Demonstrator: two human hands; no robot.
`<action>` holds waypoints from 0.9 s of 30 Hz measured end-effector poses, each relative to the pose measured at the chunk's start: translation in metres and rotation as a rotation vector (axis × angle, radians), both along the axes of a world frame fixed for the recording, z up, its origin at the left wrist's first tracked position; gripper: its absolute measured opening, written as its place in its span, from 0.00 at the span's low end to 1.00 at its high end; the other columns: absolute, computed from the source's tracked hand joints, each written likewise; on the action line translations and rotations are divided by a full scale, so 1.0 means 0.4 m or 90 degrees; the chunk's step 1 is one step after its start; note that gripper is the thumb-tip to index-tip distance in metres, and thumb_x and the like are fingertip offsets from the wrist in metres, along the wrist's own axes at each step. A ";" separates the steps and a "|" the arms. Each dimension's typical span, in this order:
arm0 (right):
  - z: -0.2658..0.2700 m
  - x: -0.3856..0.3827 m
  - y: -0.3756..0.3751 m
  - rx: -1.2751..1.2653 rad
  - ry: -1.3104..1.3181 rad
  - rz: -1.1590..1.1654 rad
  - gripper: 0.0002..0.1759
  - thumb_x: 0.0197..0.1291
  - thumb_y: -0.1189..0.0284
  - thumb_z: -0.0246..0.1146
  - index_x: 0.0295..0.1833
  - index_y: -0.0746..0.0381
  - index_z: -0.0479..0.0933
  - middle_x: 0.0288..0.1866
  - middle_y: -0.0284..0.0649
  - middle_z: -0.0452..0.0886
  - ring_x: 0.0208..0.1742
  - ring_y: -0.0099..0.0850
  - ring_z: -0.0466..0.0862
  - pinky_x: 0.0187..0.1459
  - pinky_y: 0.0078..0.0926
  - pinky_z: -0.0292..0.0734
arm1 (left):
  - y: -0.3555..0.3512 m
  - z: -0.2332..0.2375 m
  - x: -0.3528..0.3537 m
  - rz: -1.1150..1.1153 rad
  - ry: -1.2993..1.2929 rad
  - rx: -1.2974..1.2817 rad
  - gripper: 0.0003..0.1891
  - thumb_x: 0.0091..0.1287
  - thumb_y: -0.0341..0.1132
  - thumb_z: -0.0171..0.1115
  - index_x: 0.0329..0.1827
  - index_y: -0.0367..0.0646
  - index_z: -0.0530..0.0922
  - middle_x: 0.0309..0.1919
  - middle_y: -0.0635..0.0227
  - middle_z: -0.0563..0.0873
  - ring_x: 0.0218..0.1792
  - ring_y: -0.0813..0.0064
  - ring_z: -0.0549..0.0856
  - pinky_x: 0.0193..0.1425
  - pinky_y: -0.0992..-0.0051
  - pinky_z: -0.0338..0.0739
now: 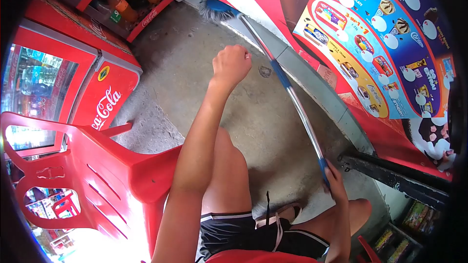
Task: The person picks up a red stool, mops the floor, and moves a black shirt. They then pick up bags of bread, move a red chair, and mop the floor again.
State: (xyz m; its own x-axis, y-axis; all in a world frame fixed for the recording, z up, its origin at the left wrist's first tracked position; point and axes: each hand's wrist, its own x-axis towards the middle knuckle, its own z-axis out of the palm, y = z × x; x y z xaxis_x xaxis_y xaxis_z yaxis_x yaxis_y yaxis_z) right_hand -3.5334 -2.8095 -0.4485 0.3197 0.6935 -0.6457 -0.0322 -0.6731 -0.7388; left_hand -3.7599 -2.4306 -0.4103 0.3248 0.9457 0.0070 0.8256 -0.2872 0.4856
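Observation:
My left hand (231, 63) is closed in a fist, raised over the concrete floor, with nothing visible in it. Wrapped round the lower blue grip of a mop, my right hand (336, 180) is beside my right knee. The mop's steel and blue handle (302, 107) slants up and left across the view. At its far end, the blue head with grey strands (214, 9) rests on the floor near the tiled base of the wall.
A red plastic chair (117, 165) stands close on my left. Behind it are red Coca-Cola coolers (107, 92) and a bottle rack (151, 19). Ice cream posters (370, 44) cover the right side, above a dark metal bar (395, 178). Snack packs (419, 219) fill the lower right.

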 end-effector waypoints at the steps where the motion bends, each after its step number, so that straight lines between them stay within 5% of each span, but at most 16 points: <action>1: -0.052 -0.009 0.073 0.054 -0.045 0.024 0.24 0.61 0.61 0.52 0.62 0.58 0.64 0.21 0.27 0.65 0.12 0.16 0.61 0.11 0.16 0.53 | 0.004 0.001 -0.001 0.000 -0.002 0.001 0.11 0.56 0.40 0.55 0.34 0.46 0.82 0.28 0.54 0.82 0.34 0.53 0.81 0.39 0.61 0.75; 3: -0.084 -0.080 0.275 0.029 0.027 -0.022 0.24 0.62 0.60 0.52 0.61 0.59 0.65 0.23 0.29 0.69 0.13 0.15 0.60 0.13 0.14 0.54 | 0.001 0.004 -0.004 0.000 -0.013 0.013 0.11 0.56 0.40 0.55 0.34 0.46 0.81 0.27 0.54 0.82 0.33 0.53 0.81 0.39 0.61 0.75; 5: -0.257 -0.123 0.491 0.192 -0.069 0.061 0.24 0.61 0.58 0.52 0.58 0.60 0.68 0.25 0.28 0.70 0.17 0.15 0.62 0.17 0.15 0.57 | -0.006 0.005 -0.009 0.000 -0.009 0.013 0.11 0.55 0.40 0.55 0.34 0.46 0.81 0.26 0.54 0.82 0.33 0.53 0.81 0.38 0.61 0.75; 7: -0.299 -0.209 0.739 0.255 0.039 0.035 0.25 0.60 0.56 0.52 0.55 0.62 0.70 0.22 0.29 0.69 0.17 0.18 0.65 0.18 0.21 0.59 | -0.015 0.016 -0.007 -0.001 -0.003 0.015 0.11 0.55 0.40 0.55 0.35 0.46 0.81 0.26 0.54 0.82 0.32 0.53 0.81 0.38 0.61 0.75; 10: -0.399 -0.274 1.087 0.285 0.050 0.069 0.25 0.58 0.54 0.52 0.55 0.58 0.70 0.27 0.39 0.75 0.23 0.27 0.74 0.24 0.27 0.68 | -0.046 0.040 0.010 -0.020 0.006 0.014 0.11 0.55 0.40 0.55 0.35 0.46 0.81 0.25 0.55 0.82 0.32 0.55 0.81 0.38 0.62 0.75; 12: -0.419 -0.279 1.176 0.285 0.082 0.082 0.25 0.58 0.54 0.52 0.55 0.58 0.70 0.30 0.42 0.78 0.28 0.31 0.77 0.28 0.28 0.71 | -0.067 0.051 0.027 -0.055 0.003 0.055 0.11 0.56 0.40 0.54 0.35 0.46 0.81 0.24 0.56 0.82 0.32 0.56 0.81 0.38 0.63 0.75; 14: -0.389 -0.263 1.191 0.248 -0.145 0.106 0.25 0.57 0.53 0.52 0.53 0.58 0.71 0.36 0.46 0.79 0.37 0.37 0.79 0.41 0.31 0.72 | -0.069 0.056 0.036 -0.060 0.018 0.056 0.11 0.56 0.40 0.54 0.35 0.46 0.81 0.24 0.56 0.82 0.31 0.56 0.81 0.37 0.63 0.75; 17: -0.418 -0.146 1.054 0.290 -0.223 0.066 0.26 0.57 0.51 0.52 0.52 0.59 0.72 0.39 0.49 0.79 0.43 0.38 0.78 0.47 0.31 0.69 | -0.067 0.044 0.041 -0.073 0.013 0.040 0.11 0.56 0.40 0.54 0.35 0.46 0.81 0.23 0.57 0.81 0.31 0.56 0.81 0.37 0.64 0.75; 19: -0.424 -0.083 0.873 0.307 -0.142 0.043 0.24 0.60 0.53 0.51 0.46 0.64 0.73 0.20 0.31 0.66 0.16 0.21 0.64 0.18 0.23 0.61 | -0.052 0.033 0.037 -0.074 0.000 0.033 0.11 0.56 0.41 0.54 0.35 0.46 0.81 0.22 0.58 0.81 0.30 0.56 0.81 0.37 0.64 0.75; 21: -0.454 -0.026 0.621 0.266 -0.207 0.058 0.25 0.61 0.54 0.50 0.47 0.67 0.72 0.27 0.35 0.71 0.28 0.22 0.70 0.30 0.20 0.66 | -0.037 0.021 0.035 -0.056 0.004 0.004 0.10 0.55 0.38 0.55 0.33 0.44 0.81 0.29 0.54 0.82 0.35 0.54 0.81 0.39 0.61 0.76; 22: -0.416 -0.022 0.471 0.205 -0.184 0.066 0.28 0.62 0.54 0.48 0.48 0.72 0.70 0.40 0.47 0.77 0.43 0.32 0.75 0.46 0.27 0.67 | -0.032 0.016 0.033 -0.059 0.000 0.004 0.10 0.55 0.38 0.55 0.33 0.44 0.81 0.29 0.54 0.82 0.35 0.54 0.81 0.39 0.61 0.76; 24: -0.383 -0.042 0.153 0.123 -0.171 0.001 0.21 0.63 0.62 0.49 0.46 0.71 0.70 0.40 0.45 0.77 0.42 0.30 0.74 0.46 0.25 0.67 | -0.017 0.003 0.025 -0.039 0.031 -0.030 0.10 0.55 0.38 0.55 0.33 0.44 0.81 0.31 0.55 0.82 0.36 0.55 0.81 0.40 0.62 0.76; 25: -0.278 -0.067 0.014 -0.051 -0.131 0.032 0.21 0.63 0.63 0.49 0.50 0.71 0.69 0.40 0.45 0.77 0.41 0.28 0.75 0.45 0.26 0.68 | -0.008 -0.011 0.018 -0.038 0.027 -0.031 0.10 0.55 0.38 0.55 0.33 0.44 0.81 0.31 0.55 0.82 0.36 0.55 0.81 0.40 0.62 0.76; 27: -0.222 -0.137 -0.288 0.109 -0.304 0.068 0.17 0.62 0.67 0.48 0.49 0.68 0.69 0.29 0.41 0.74 0.31 0.28 0.73 0.36 0.25 0.69 | 0.011 -0.038 0.002 -0.037 0.040 -0.001 0.11 0.55 0.42 0.55 0.35 0.47 0.81 0.26 0.57 0.82 0.33 0.56 0.81 0.38 0.62 0.75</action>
State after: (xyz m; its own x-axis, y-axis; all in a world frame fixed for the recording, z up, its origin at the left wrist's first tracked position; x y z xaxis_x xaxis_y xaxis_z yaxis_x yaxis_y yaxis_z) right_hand -3.5884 -2.9246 -0.5372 0.4727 0.8213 -0.3194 0.3971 -0.5220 -0.7548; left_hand -3.7591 -2.4260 -0.4256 0.3794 0.9251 -0.0161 0.8363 -0.3354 0.4336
